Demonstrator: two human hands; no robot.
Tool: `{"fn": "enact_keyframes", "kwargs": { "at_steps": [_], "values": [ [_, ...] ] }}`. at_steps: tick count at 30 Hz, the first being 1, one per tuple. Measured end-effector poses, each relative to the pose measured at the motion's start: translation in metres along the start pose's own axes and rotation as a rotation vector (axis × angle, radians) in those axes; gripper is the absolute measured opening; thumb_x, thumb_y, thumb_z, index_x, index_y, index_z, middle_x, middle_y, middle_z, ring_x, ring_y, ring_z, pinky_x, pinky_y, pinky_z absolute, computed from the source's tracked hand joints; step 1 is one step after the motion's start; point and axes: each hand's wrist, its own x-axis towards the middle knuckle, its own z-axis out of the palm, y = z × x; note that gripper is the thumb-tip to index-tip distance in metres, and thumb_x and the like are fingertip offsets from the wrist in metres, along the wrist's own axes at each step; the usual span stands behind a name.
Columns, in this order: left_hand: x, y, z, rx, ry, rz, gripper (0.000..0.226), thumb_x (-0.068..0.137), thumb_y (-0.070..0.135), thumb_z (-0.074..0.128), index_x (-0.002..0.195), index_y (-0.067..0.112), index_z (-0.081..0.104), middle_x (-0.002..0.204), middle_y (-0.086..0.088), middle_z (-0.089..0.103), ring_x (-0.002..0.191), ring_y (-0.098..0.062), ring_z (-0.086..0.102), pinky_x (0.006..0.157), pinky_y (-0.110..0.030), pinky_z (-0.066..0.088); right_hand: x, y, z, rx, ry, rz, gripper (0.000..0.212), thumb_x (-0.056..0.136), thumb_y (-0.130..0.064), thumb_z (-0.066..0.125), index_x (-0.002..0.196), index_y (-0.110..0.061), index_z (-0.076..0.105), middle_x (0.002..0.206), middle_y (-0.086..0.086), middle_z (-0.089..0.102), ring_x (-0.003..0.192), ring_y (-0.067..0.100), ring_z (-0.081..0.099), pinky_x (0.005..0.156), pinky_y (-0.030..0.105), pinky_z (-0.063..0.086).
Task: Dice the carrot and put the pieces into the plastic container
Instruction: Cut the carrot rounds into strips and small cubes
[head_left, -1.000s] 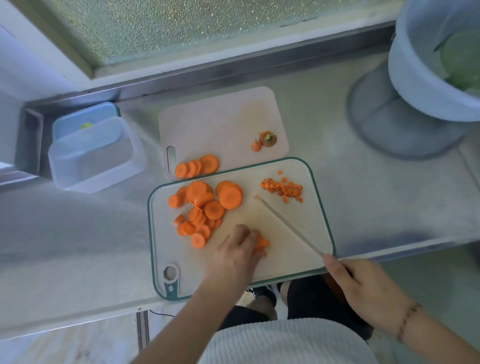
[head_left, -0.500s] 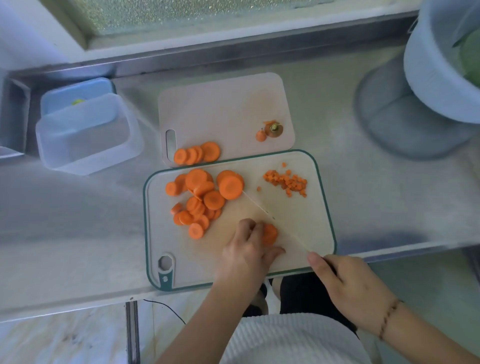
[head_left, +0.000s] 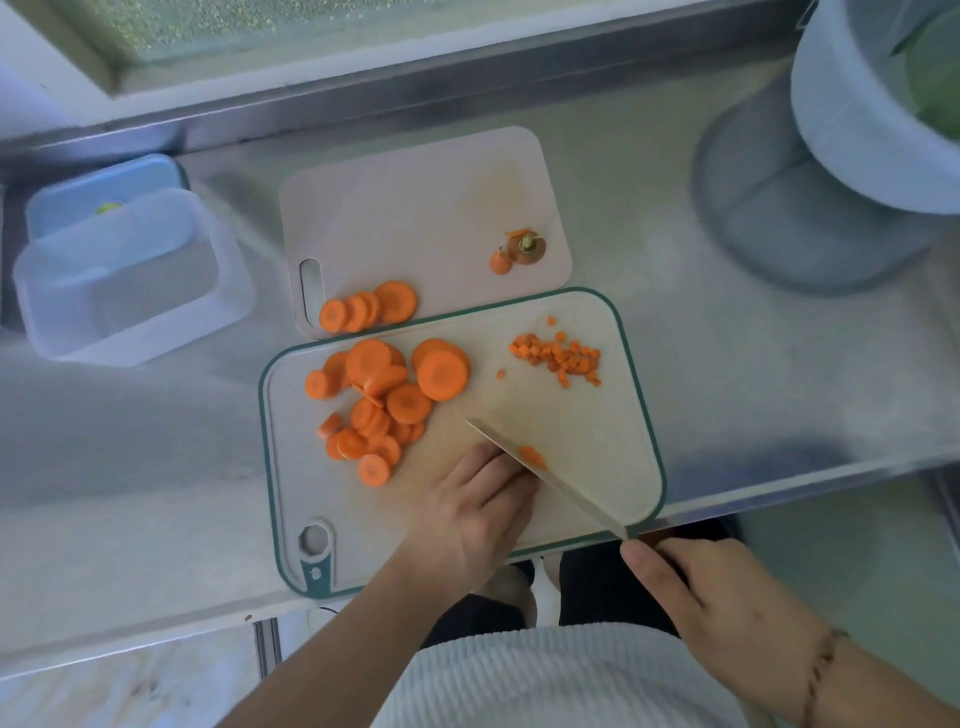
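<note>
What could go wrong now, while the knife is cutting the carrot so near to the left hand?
1. The knife blade lies right against the left hand, which holds the carrot piece; a slip might cut the fingers.
2. The board overhangs the counter edge at its near corner, so pressure there might tip it.
3. The dice lie loose near the board's far edge and may scatter.

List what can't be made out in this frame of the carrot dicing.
- Carrot under the left hand: head view, fingers and knife blade hide all but an orange sliver.
- Knife handle: hidden inside the right hand.
- Plastic container: blurred translucent walls, contents unclear.
- Green item in the pale tub: cut off by the right edge.
- Scraps on the pink board: too small to identify exactly.
</note>
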Motion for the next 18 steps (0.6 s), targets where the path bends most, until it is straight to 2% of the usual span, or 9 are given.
{"fn": "enact_keyframes", "kwargs": {
  "at_steps": [3, 6, 10, 15, 18],
  "values": [
    [0.0, 0.001, 0.003, -0.026, 0.001, -0.023, 0.016, 0.092, 0.007, 0.068, 0.102, -0.001, 0.076, 0.108, -0.012, 0.071, 0.11, -0.03, 0.062, 0.097, -0.039, 0.054, 0.003, -0.001, -0.001, -0.002, -0.011, -0.003, 0.075, 0.076, -0.085, 0.009, 0.055, -0.021, 0.04, 0.048, -0.004, 0.046, 0.046, 0.012, 0.043, 0.051, 0.028, 0.039],
    [-0.001, 0.001, 0.003, -0.038, -0.007, -0.051, 0.016, 0.093, 0.008, 0.067, 0.104, 0.0, 0.076, 0.11, -0.012, 0.072, 0.111, -0.032, 0.064, 0.095, -0.041, 0.054, 0.013, -0.008, -0.004, -0.005, -0.049, 0.007, 0.065, 0.079, -0.077, 0.012, 0.054, -0.022, 0.035, 0.047, -0.005, 0.044, 0.046, 0.011, 0.04, 0.051, 0.025, 0.037],
    [0.002, 0.001, 0.002, -0.034, -0.002, -0.053, 0.016, 0.089, 0.004, 0.073, 0.104, -0.001, 0.076, 0.11, -0.013, 0.071, 0.11, -0.033, 0.065, 0.096, -0.041, 0.054, 0.035, -0.018, -0.003, -0.054, -0.069, -0.033, 0.069, 0.076, -0.078, 0.011, 0.055, -0.017, 0.036, 0.046, -0.005, 0.035, 0.045, 0.01, 0.033, 0.05, 0.028, 0.036],
    [0.0, 0.003, 0.001, -0.025, -0.001, -0.072, 0.014, 0.095, 0.007, 0.066, 0.101, -0.001, 0.076, 0.105, -0.015, 0.07, 0.105, -0.034, 0.066, 0.092, -0.04, 0.054, 0.021, -0.01, -0.009, -0.007, 0.019, -0.062, 0.071, 0.079, -0.082, 0.014, 0.053, -0.018, 0.031, 0.045, -0.004, 0.033, 0.045, 0.011, 0.033, 0.05, 0.024, 0.033],
    [-0.001, 0.002, 0.001, -0.009, 0.019, -0.055, 0.016, 0.095, 0.008, 0.064, 0.1, -0.001, 0.076, 0.103, -0.013, 0.071, 0.101, -0.032, 0.064, 0.09, -0.037, 0.054, 0.007, -0.005, -0.009, 0.022, 0.014, -0.052, 0.067, 0.079, -0.08, 0.018, 0.054, -0.02, 0.032, 0.046, -0.004, 0.033, 0.046, 0.011, 0.032, 0.049, 0.018, 0.031]
  ]
}}
